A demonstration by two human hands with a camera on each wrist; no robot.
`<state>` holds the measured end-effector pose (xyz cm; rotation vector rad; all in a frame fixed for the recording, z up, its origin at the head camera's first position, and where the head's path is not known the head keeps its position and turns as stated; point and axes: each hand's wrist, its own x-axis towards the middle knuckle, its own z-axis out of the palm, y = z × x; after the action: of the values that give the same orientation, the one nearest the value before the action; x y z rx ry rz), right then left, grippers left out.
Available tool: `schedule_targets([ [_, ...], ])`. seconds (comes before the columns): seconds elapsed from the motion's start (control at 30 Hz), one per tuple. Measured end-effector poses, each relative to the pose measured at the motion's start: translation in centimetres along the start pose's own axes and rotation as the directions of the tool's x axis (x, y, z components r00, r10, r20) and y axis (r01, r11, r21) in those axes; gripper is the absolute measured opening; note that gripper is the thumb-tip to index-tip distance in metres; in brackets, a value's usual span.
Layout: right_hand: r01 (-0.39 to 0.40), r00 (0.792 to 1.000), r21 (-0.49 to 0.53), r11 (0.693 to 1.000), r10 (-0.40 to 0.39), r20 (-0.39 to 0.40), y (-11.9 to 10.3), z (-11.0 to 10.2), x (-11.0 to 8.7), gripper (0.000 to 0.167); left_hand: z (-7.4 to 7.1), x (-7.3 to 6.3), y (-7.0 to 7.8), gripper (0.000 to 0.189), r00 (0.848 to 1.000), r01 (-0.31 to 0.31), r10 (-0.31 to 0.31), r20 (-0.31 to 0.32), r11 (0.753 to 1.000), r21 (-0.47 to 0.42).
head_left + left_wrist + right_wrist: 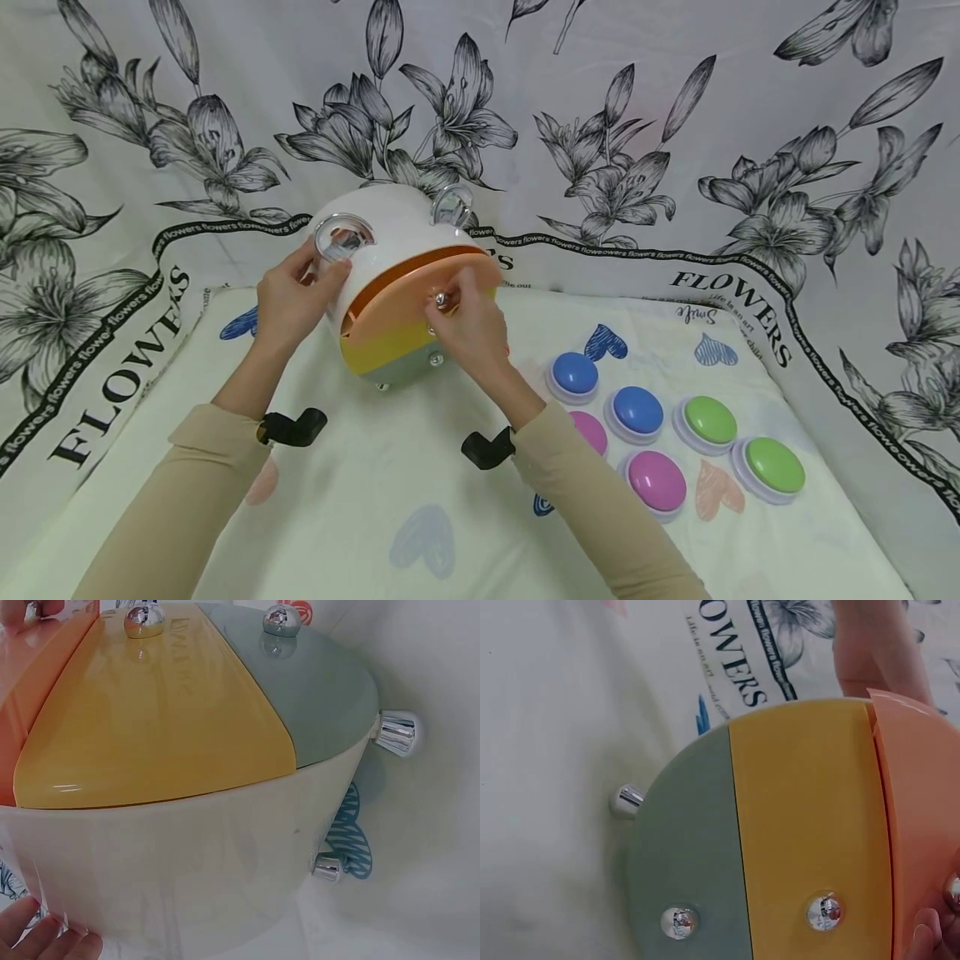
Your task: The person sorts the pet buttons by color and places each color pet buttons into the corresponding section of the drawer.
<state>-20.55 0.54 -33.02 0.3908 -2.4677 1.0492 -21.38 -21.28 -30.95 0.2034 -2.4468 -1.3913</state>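
Note:
A rounded white storage box point(390, 217) with orange, yellow and green drawer fronts stands on the cloth. Its top orange drawer point(397, 300) is partly out, with a dark orange gap above it. My right hand point(472, 325) pinches that drawer's silver knob point(441, 298). At the box's left side, my left hand point(296, 292) grips the shell beside a clear ring-shaped ear point(342, 237); its fingertips point(71, 945) press the white wall. The yellow drawer point(810, 817) and green drawer point(690, 832) are flush in the right wrist view, each with a silver knob.
Right of the box lie several round push buttons: blue point(636, 410), green point(776, 465) and pink point(657, 481). A heart-printed white cloth point(352, 500) covers the table, and a flower-printed curtain point(600, 50) hangs behind. Short silver feet point(397, 733) stick out below the box.

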Motion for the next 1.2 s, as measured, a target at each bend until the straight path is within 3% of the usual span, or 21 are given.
schedule_targets([
  [0.5,0.024,0.999,0.039,0.999,-0.022,-0.036,0.7,-1.3,-1.8,0.022,0.0,0.2,0.2,0.065,0.999,-0.033,0.033,-0.019,0.999,-0.013],
  [1.2,0.006,1.0,0.069,0.998,-0.005,-0.016,1.1,-2.8,-3.9,0.022,0.1,0.0,-0.1,0.059,0.995,-0.09,0.089,-0.041,0.996,-0.028],
])
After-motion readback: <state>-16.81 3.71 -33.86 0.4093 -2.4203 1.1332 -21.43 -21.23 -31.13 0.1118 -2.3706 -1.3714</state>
